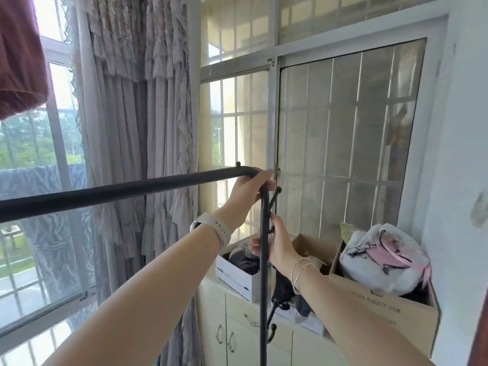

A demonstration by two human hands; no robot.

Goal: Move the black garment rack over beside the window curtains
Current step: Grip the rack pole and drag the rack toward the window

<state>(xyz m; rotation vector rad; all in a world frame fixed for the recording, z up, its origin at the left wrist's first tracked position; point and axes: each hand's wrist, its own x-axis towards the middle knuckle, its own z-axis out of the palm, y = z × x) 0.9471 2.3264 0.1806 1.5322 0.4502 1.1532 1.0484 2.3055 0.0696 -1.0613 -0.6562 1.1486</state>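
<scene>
Two hands are on the black garment rack [126,190] in the head view, and we have both near its right corner at the centre of the frame. Our left hand [247,190] wraps the bend where the top bar turns down into the upright; its grip is closed around the tube. Our right hand [274,243] sits lower on the upright, grip closed around the post just beside a small side hook. The top bar runs from that corner out to the left edge of the frame, crossing in front of the window curtains [137,128], which hang in the upper left and centre. So the rack already looks close to them.

For a clean finish, we judge it best to keep the upright vertical and ease the corner along with both hands together, not twisting the frame. The cardboard box [390,310] and the white cabinet [237,328] in the lower right stand just behind the post, so we should watch that the foot, which we cannot see, does not catch them.
</scene>
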